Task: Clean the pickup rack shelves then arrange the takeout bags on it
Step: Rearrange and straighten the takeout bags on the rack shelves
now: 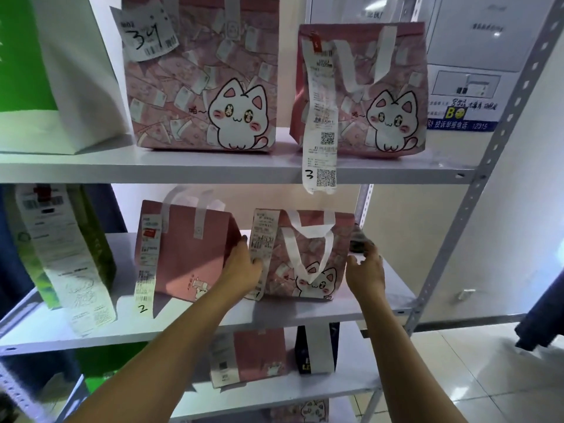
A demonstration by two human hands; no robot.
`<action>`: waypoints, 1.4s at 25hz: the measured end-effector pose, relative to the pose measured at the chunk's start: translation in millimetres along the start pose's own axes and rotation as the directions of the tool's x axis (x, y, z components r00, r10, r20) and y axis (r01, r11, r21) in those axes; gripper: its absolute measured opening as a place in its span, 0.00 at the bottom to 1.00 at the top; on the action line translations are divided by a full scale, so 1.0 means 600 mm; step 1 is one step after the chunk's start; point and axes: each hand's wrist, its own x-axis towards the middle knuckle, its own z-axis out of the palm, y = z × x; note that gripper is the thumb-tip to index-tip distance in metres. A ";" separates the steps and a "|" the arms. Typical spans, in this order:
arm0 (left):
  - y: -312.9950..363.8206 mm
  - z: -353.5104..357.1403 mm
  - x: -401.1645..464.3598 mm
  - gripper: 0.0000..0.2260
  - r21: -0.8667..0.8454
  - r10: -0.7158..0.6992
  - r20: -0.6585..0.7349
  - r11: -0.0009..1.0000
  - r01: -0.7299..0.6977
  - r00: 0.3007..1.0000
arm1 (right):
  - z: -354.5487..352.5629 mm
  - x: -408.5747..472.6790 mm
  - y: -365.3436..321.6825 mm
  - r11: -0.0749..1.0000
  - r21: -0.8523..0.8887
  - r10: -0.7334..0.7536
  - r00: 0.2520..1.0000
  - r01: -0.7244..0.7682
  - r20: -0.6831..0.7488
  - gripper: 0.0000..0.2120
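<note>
On the middle shelf (387, 303) of the white rack stands a small pink cat-print takeout bag (308, 257) with white handles and a receipt on its left front. My left hand (244, 267) lies against the bag's left side, fingers straight and pointing up, thumb over the receipt. At the bag's right side is my right hand (364, 268), fingers spread and blurred; whether it touches the bag is unclear. A plain pink bag (189, 254) marked "2" stands just left, next to my left hand.
The upper shelf (213, 170) carries a green-and-white bag (45, 87) and two pink cat bags, "34" (201, 80) and "3" (363, 87). A green bag (91, 248) stands middle-left. Below are a pink bag (253, 355) and a dark bag (317, 349). A perforated grey post (488, 154) bounds the right.
</note>
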 end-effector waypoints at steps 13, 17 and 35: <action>-0.045 0.033 0.000 0.08 -0.048 0.048 -0.006 0.998 -0.048 0.999 | 0.044 0.018 0.063 0.977 0.205 -0.048 0.996 0.063 -0.080 0.10; -0.023 0.011 -0.034 0.07 -0.137 0.142 -0.007 0.980 -0.141 0.990 | 0.020 -0.032 0.042 0.964 0.257 -0.026 0.983 0.073 -0.182 0.09; -0.093 -0.349 -0.258 0.06 -0.181 0.255 -0.086 0.947 -0.267 0.963 | 0.072 -0.413 -0.182 0.874 0.445 -0.100 0.969 0.194 -0.225 0.08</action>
